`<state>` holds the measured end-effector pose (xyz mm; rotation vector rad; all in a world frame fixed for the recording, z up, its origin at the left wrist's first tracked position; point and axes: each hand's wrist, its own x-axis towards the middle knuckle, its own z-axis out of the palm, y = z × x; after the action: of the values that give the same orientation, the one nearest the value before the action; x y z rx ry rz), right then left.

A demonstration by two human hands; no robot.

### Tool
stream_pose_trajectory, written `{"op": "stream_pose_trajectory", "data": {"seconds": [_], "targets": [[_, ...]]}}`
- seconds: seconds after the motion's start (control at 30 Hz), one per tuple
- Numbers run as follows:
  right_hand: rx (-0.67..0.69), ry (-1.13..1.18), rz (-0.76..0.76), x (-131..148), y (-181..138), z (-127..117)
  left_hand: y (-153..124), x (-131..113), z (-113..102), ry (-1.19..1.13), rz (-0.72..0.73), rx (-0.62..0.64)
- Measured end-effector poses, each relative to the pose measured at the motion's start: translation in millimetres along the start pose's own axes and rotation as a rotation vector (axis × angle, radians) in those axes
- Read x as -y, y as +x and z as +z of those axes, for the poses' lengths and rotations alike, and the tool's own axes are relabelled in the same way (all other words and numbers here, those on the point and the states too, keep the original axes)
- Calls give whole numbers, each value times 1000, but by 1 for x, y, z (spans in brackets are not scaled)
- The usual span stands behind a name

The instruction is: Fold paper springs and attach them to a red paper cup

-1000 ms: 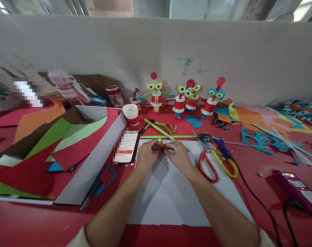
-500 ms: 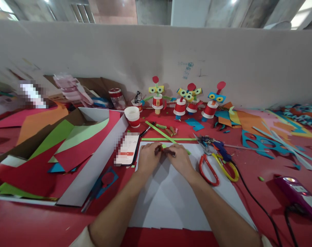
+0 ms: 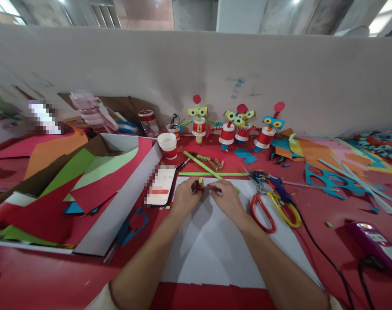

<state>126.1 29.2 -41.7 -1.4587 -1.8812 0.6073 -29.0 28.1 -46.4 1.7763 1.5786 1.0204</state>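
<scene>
Over the white paper sheet (image 3: 212, 245), my left hand (image 3: 187, 199) pinches a small folded paper spring (image 3: 201, 182) of brown-red and yellow-green; its lower part is hidden by the fingers. Just to the right, my right hand (image 3: 226, 196) is off the spring, thumb and forefinger a little apart with nothing visible between them. Beyond the hands, a green paper strip (image 3: 202, 165) crosses another one lying flat. Finished paper springs (image 3: 212, 162) lie behind these strips. Right of my right hand are scissors (image 3: 263, 211) with one red and one yellow handle loop.
Left stands a box (image 3: 118, 206) of coloured paper, beside a phone (image 3: 160, 187) and a paper cup (image 3: 168, 145). Several paper-cup robots (image 3: 227, 134) line the back wall. At right are a corded purple device (image 3: 377, 247) and blue paper offcuts (image 3: 325, 181).
My right hand has let go of the paper spring and drawn slightly right, its fingers parting. My left hand keeps the spring, now turned so more of it shows.
</scene>
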Motion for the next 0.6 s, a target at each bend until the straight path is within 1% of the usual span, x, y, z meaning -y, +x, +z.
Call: {"op": "stream_pose_trajectory", "data": {"seconds": [0.1,0.17,0.2,0.27,0.33,0.4,0.47,0.53,0.6], "targets": [[-13,22,9,0,0,0,0,0,0,-11,0,6],[-29,50,15,-1,0,1,0,-2,0,-110,-31,0],[-39,61,15,-1,0,1,1,-4,0,-207,-55,1],[-50,146,21,1,0,1,1,-8,-2,-478,-111,11],[-32,340,34,4,0,0,1,-13,-4,-761,-173,35],[-13,549,41,8,-2,-2,0,-16,-6,-974,-233,68],[-26,644,36,13,-4,-3,-1,-18,-7,-1106,-285,113],[-64,656,32,17,-6,-4,-1,-18,-7,-1179,-319,163],[-89,660,31,19,-7,-4,-2,-18,-7,-1212,-333,179]]}}
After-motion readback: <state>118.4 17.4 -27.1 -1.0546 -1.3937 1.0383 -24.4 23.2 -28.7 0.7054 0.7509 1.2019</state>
